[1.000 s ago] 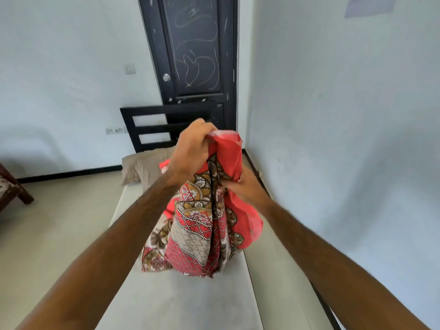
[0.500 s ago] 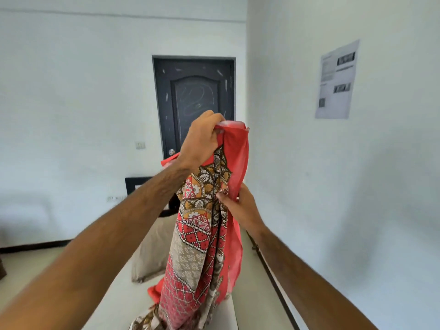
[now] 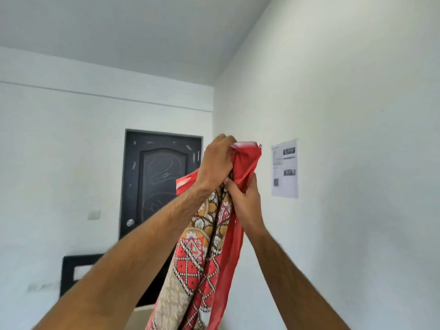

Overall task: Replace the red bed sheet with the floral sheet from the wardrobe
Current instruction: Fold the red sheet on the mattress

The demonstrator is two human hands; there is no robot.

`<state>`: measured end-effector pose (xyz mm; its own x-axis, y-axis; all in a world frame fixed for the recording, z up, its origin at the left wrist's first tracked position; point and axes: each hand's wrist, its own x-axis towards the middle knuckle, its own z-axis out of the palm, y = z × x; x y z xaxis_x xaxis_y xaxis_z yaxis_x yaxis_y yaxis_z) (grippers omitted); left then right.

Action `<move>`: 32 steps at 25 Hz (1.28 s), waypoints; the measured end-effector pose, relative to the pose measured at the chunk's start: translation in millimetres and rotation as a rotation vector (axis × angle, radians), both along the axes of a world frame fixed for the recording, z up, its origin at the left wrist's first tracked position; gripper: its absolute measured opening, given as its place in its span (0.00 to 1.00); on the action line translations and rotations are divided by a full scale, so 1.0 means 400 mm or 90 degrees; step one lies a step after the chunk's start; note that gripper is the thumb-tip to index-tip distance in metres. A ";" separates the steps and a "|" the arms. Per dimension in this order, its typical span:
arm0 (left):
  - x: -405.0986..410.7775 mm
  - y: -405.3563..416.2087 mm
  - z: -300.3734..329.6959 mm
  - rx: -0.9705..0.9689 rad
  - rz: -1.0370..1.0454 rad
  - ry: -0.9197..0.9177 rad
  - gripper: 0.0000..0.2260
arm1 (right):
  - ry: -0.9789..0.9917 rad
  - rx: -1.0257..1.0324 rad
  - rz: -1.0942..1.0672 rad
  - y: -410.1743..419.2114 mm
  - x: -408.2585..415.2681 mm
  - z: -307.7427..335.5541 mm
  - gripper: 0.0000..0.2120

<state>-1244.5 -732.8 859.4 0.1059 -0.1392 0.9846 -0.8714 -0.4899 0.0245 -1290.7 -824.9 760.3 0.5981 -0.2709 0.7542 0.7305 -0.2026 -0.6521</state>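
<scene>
The sheet [image 3: 202, 246] has been raised well above where it was a second ago: then it hung bunched at chest height over the bare mattress, with the pillow in view behind it; now its top corner is held up against the far wall, level with the upper panel of the door [image 3: 162, 177], and the mattress has dropped out of view altogether. The left hand [image 3: 217, 160] is clamped on the topmost gather of red cloth, fingers curled over it. The right hand [image 3: 242, 198] is closed on the folds just beneath, touching the left, whereas half a second ago it was pinching the cloth clearly lower down. The sheet hangs from both grips as a long twisted drape, its patterned face turned leftward and plain red toward the right, its lower end cut off by the frame's bottom edge. From this it is judged that the red sheet has already been stripped from the bed and is being lifted clear for shaking out or folding; the floral sheet is not seen, and the wardrobe is not in view.
</scene>
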 end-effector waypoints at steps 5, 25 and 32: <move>0.015 -0.093 0.014 0.007 -0.060 0.074 0.07 | 0.063 0.005 -0.015 -0.122 -0.013 0.097 0.14; -0.160 -0.406 0.218 0.155 -0.268 0.131 0.12 | 0.021 0.098 -0.114 -0.617 -0.256 0.392 0.12; -0.034 -0.377 0.026 0.114 -0.223 0.196 0.14 | 0.175 0.040 -0.481 -0.745 -0.234 0.215 0.11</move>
